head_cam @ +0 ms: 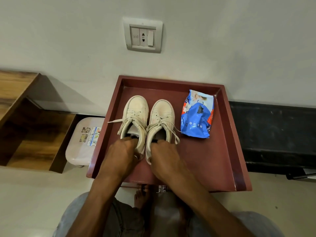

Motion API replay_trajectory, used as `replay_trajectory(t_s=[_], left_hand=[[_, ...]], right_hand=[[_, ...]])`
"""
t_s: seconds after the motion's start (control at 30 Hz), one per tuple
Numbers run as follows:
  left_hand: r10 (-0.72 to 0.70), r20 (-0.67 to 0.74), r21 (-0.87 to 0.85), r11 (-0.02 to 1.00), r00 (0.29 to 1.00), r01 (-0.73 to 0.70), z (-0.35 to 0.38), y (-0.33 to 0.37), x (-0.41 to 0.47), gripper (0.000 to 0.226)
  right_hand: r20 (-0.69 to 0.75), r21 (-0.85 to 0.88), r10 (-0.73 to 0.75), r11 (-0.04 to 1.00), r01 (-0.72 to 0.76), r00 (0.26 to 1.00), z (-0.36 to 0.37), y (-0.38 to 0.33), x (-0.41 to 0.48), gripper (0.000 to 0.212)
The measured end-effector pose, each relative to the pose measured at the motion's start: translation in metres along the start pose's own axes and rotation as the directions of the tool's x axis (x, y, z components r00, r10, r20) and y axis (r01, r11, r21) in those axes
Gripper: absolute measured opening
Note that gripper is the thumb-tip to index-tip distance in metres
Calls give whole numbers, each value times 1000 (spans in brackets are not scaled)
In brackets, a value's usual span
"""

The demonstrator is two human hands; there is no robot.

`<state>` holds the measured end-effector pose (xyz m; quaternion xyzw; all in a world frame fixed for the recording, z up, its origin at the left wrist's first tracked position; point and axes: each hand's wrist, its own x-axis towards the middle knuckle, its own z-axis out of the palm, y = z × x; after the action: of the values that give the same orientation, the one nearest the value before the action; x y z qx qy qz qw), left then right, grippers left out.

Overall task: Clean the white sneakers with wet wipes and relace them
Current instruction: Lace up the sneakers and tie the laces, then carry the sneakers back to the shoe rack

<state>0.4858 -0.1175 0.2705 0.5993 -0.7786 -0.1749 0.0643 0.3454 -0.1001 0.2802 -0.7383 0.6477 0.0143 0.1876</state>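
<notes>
Two off-white laced sneakers stand side by side, toes pointing away from me, on a dark red tray table (201, 158). My left hand (119, 154) grips the heel of the left sneaker (136, 113), fingers hooked into its opening. My right hand (165, 156) holds the heel of the right sneaker (162, 115) the same way. Loose lace ends trail out to the left and right of the pair. A crumpled blue wet-wipes pack (196, 115) lies flat on the tray just right of the shoes.
The tray table has raised rims and backs against a white wall with a switch panel (143, 35). A pale plastic stool (82, 142) sits left of it, beside wooden steps (25, 117). A black baseboard (277, 134) runs at right. My knees and bare feet are below.
</notes>
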Motion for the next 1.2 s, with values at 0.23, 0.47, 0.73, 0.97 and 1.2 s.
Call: replay_trajectory(t_s=[0.23,0.47,0.73,0.97,1.2], left_hand=[[-3,-87,-88,996,996,-5,-21,5,-8,23],[49,-266,31,999,963,-42,-101,30,-35,21],[142,-346,80,989,928,-121,-189,82,-97,19],[240,-266,116,969,933,-217,-207,121,-153,11],[287,-293,88,958,912,-274,-180,168,-189,15]], right_hand=[[-105,-1,-1,1000,1,994,-20,-9,-3,25],[-332,42,-61,996,79,941,-82,-31,-40,17],[-416,-50,-120,993,109,901,-179,-57,-122,20],[-428,-100,-158,987,127,890,-200,-49,-198,18],[-396,-115,-155,986,119,905,-201,-17,-260,53]])
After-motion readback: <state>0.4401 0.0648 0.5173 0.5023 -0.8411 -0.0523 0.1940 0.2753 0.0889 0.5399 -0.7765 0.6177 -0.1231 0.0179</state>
